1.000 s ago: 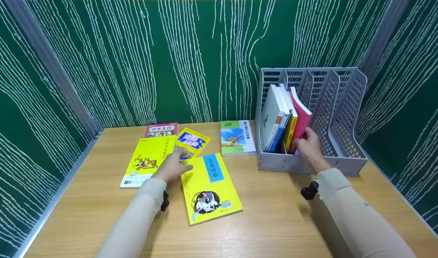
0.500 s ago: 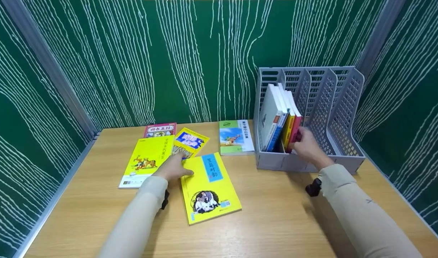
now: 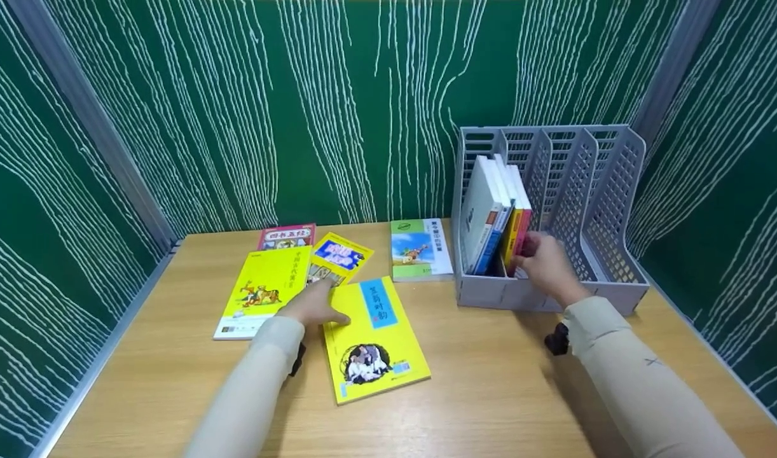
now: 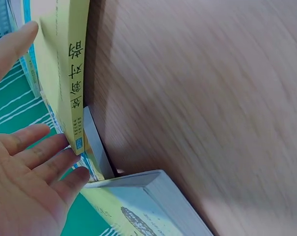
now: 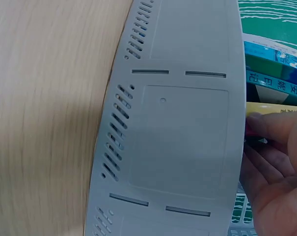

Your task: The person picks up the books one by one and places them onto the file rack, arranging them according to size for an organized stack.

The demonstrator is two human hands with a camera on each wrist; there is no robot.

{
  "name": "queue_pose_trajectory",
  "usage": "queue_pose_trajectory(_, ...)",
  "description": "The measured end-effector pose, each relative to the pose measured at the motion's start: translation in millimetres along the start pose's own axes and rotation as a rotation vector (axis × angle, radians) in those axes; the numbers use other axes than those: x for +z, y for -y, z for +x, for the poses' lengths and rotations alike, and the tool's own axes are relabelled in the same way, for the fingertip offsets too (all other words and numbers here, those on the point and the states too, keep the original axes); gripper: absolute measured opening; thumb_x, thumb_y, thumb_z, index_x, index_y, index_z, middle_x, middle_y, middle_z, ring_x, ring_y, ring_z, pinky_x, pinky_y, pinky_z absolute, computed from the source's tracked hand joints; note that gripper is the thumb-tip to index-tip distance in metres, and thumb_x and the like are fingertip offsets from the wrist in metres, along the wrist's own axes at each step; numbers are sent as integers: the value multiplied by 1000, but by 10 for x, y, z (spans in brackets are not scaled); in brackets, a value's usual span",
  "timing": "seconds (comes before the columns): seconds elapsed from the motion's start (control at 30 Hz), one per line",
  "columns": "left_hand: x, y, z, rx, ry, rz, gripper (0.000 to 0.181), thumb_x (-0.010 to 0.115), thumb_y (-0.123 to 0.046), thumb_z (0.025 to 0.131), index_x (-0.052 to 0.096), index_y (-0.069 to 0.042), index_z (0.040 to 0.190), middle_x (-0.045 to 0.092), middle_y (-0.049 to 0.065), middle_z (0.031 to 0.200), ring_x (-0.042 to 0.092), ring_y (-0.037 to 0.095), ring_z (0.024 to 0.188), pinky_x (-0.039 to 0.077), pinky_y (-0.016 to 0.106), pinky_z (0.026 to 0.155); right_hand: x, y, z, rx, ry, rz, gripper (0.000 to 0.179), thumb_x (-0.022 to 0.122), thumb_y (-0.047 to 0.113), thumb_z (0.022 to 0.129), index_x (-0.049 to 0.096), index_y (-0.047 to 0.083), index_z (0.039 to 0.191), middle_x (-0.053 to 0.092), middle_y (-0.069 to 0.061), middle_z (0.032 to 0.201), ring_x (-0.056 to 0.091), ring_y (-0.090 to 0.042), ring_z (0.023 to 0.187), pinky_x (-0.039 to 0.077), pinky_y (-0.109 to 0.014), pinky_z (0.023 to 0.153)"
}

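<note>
My right hand (image 3: 547, 264) is at the organizer's second slot and pinches the lower part of a pink book (image 3: 523, 230) by its spine. Thumb and fingers meet near that spine in the right wrist view; little of the cover shows there. The pink book stands beside a thin yellow book (image 3: 510, 238) in the grey file organizer (image 3: 554, 296). On the table, my left hand (image 3: 312, 304) lies at the upper left corner of a yellow book (image 3: 376, 340) with a blue title panel. Its fingers (image 4: 45, 152) are nearly straight by the book's end, the thumb over the cover.
White and blue-spined books (image 3: 484, 216) lean in the first slot. A green and blue book (image 3: 420, 250) lies left of the organizer. Farther left lie a yellow tiger-picture book (image 3: 261, 286), a small yellow book (image 3: 344, 251) and a pink-bordered book (image 3: 287, 235). Green striped walls enclose the table.
The pink book has gone lower into the second slot and stands closer against the yellow one, my right hand still at its spine. My left hand has shifted slightly toward the yellow book.
</note>
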State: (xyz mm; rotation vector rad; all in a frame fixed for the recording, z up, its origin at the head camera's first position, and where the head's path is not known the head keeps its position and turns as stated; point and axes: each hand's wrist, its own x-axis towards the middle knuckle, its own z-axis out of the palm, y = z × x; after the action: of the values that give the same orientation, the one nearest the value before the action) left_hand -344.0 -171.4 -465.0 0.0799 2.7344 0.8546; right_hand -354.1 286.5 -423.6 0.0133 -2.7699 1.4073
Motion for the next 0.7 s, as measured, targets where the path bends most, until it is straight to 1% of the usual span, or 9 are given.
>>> queue_pose_trajectory(0.2,30,20,12,-30,16,6,107,95,-33,84,35,-19,171,42,8,174,46,31,151,28,56,135,88,-33,-39,-19,-113,-74,30,65,0,104,65,-8,132,71,-32,127,70,-43,116,61,-56,104)
queue_pose_trajectory(0.27,29,24,15,-29,25,11,107,95,-33,84,35,-19,171,44,8,173,48,30,149,29,56,135,113,-28,-50,-13,-143,-101,27,67,1,103,66,-8,129,72,-31,124,71,-42,113,62,-55,101)
queue_pose_trajectory(0.37,12,6,3,-9,33,33,106,94,-34,84,35,-17,171,49,9,168,51,31,144,32,55,134,138,2,-65,-12,-182,-145,27,68,2,102,67,-10,126,72,-32,122,70,-40,109,62,-54,97)
queue_pose_trajectory(0.5,-36,-53,-20,2,30,86,105,94,-36,84,37,-15,170,52,11,164,54,31,138,34,54,133,139,63,-73,-5,-195,-153,31,68,2,102,67,-12,130,72,-34,125,69,-40,108,62,-56,97)
queue_pose_trajectory(0.7,-75,-114,-44,-10,42,126,102,95,-36,84,41,-13,167,52,12,165,54,31,137,37,54,132,115,116,-95,33,-161,-133,35,66,2,102,66,-12,134,71,-35,130,71,-43,114,62,-57,100)
